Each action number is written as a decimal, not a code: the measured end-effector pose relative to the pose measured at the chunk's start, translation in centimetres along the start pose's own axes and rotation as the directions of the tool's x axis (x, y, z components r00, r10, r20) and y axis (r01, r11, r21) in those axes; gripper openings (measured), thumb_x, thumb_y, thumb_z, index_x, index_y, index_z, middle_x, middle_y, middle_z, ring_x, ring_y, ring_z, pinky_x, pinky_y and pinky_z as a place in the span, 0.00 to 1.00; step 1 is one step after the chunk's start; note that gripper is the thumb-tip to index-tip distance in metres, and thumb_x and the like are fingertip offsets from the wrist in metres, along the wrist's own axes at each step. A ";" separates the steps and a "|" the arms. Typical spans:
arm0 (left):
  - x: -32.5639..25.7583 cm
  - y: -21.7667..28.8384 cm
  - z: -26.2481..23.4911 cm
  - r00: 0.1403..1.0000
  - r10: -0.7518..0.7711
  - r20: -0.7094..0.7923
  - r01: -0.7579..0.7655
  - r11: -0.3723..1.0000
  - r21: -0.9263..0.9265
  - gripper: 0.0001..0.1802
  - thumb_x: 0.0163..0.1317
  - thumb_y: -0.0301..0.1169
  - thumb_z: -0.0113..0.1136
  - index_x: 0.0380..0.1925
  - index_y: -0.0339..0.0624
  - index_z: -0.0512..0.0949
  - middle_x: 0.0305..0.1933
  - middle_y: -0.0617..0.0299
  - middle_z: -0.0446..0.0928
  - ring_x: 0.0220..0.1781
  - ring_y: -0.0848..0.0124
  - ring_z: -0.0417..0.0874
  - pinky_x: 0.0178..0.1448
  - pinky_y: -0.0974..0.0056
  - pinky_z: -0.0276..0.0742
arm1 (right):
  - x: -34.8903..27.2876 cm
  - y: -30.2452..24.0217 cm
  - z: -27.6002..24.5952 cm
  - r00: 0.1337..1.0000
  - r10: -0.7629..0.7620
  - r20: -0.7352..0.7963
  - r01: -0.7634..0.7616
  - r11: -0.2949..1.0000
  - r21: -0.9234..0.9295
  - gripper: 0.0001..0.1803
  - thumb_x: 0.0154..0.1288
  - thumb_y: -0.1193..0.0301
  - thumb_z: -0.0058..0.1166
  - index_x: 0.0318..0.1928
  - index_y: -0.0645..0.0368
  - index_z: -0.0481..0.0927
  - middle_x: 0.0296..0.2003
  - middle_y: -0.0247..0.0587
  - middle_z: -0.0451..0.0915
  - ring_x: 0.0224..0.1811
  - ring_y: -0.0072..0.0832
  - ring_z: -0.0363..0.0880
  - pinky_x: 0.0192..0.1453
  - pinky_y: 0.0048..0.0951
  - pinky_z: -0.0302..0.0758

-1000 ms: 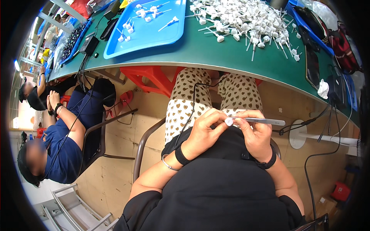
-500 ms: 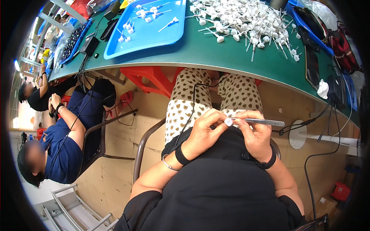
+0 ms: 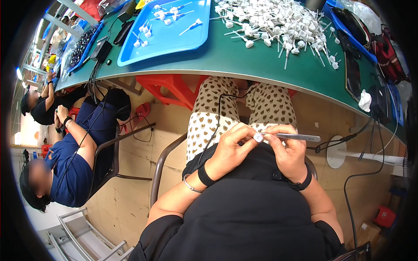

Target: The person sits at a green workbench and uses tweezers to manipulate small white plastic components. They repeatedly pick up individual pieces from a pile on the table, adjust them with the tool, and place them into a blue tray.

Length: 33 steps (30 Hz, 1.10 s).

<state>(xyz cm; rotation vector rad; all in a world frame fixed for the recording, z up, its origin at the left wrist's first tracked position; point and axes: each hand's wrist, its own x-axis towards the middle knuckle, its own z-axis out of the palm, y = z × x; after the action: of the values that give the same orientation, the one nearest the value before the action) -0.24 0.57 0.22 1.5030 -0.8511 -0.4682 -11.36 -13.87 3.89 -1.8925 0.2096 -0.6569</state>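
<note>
Above my lap, my left hand [image 3: 232, 150] pinches a small white plastic piece [image 3: 258, 137] between thumb and fingers, its round face turned up. My right hand [image 3: 289, 152] closes on metal tweezers [image 3: 302, 137], whose blunt end sticks out to the right. The tweezers' tips lie by the white piece, mostly behind my right fingers, so contact cannot be made out. Both hands are nearly touching. On the green table [image 3: 235, 65] beyond lies a big heap of white stemmed plastic parts [image 3: 287, 26].
A blue tray [image 3: 174, 50] holds several similar white parts. A dark phone [image 3: 352, 76] and crumpled white tissue [image 3: 365, 101] lie at the table's right edge. Black cables [image 3: 379, 161] hang at the right. A co-worker in dark blue [image 3: 72, 174] sits to the left.
The tweezers' blunt end has shifted very slightly left. My hands and the white piece have otherwise stayed in place.
</note>
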 end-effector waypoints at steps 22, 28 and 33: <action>-0.3 -0.3 -0.3 0.997 -0.049 0.059 0.049 0.999 0.004 0.06 0.69 0.26 0.67 0.38 0.33 0.82 0.40 0.58 0.82 0.37 0.74 0.85 0.40 0.70 0.83 | 0.3 -0.4 -0.1 0.999 -0.004 0.036 0.005 0.999 -0.040 0.03 0.70 0.78 0.62 0.41 0.64 0.82 0.34 0.43 0.86 0.34 0.33 0.87 0.40 0.31 0.82; -0.5 -0.6 0.0 0.999 -0.030 0.040 0.031 0.999 -0.009 0.04 0.65 0.22 0.68 0.37 0.34 0.83 0.37 0.60 0.80 0.32 0.74 0.83 0.36 0.69 0.79 | 0.8 -0.2 -0.9 0.985 -0.057 0.162 0.077 0.989 -0.124 0.04 0.70 0.77 0.62 0.41 0.64 0.82 0.35 0.43 0.86 0.33 0.34 0.85 0.39 0.32 0.80; -0.1 -0.3 -0.2 0.997 -0.060 0.056 0.063 0.996 -0.066 0.06 0.69 0.24 0.66 0.39 0.32 0.81 0.40 0.59 0.82 0.38 0.74 0.85 0.43 0.69 0.84 | -0.2 -0.1 -0.1 0.994 0.107 -0.018 -0.104 0.987 0.125 0.05 0.70 0.77 0.63 0.43 0.65 0.83 0.36 0.42 0.86 0.37 0.29 0.87 0.42 0.29 0.82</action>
<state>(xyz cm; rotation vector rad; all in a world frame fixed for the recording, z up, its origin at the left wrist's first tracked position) -0.07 0.75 -0.10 1.4623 -0.8251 -0.5803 -11.56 -13.79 3.97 -1.7427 0.2767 -0.6076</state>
